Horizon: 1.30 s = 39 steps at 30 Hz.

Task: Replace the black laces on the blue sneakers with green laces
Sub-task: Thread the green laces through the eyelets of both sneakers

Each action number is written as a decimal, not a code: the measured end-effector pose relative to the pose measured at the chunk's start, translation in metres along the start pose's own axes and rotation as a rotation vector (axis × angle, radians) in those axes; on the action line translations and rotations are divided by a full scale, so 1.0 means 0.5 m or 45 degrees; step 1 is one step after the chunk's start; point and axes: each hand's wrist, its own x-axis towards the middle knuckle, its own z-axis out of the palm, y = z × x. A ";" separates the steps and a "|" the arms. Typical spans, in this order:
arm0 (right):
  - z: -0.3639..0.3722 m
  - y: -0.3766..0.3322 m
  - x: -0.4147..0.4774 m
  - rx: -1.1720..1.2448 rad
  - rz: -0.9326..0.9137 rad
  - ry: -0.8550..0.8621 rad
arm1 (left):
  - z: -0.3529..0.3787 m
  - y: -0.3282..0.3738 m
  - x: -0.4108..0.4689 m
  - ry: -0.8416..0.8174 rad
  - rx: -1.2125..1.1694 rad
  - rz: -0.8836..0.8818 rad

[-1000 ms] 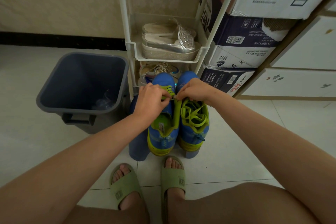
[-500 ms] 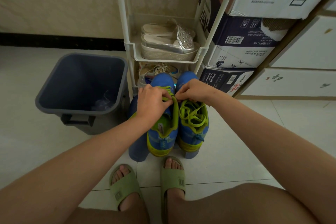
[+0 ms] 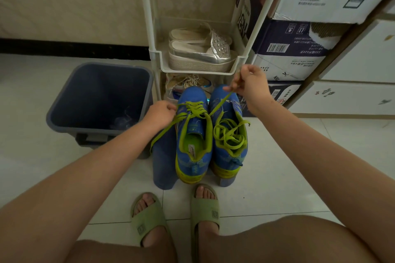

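Observation:
Two blue sneakers with yellow-green trim stand side by side on a low blue stool (image 3: pixel 163 168). The left sneaker (image 3: pixel 193 134) has a green lace (image 3: pixel 192 111) threaded through its front eyelets. My left hand (image 3: pixel 160 113) pinches the lace's left end beside the shoe. My right hand (image 3: pixel 250 85) pinches the lace's right end and holds it taut, raised above the right sneaker (image 3: pixel 229 134). The right sneaker carries a loose pile of green lace on its opening. No black lace is visible.
A grey bin (image 3: pixel 98 98) stands on the tiled floor to the left of the stool. Behind the sneakers a white shoe rack (image 3: pixel 198 66) holds silver sandals. Cardboard boxes (image 3: pixel 295 49) are stacked to the right. My feet in green slippers (image 3: pixel 149 220) are close to the stool.
Both hands were together over the left sneaker's eyelets. Now they have drawn apart: the right hand rose up and right pulling the lace taut, the left hand shifted left with the other end.

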 end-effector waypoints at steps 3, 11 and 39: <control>0.013 0.015 -0.009 -0.962 -0.145 -0.279 | 0.007 0.010 -0.005 -0.048 0.017 0.037; 0.017 0.028 -0.021 -1.839 -0.180 -0.732 | 0.011 0.017 -0.012 0.111 -0.021 0.110; -0.007 0.029 -0.021 -1.606 -0.240 -0.589 | 0.020 0.025 -0.020 0.267 -0.067 0.258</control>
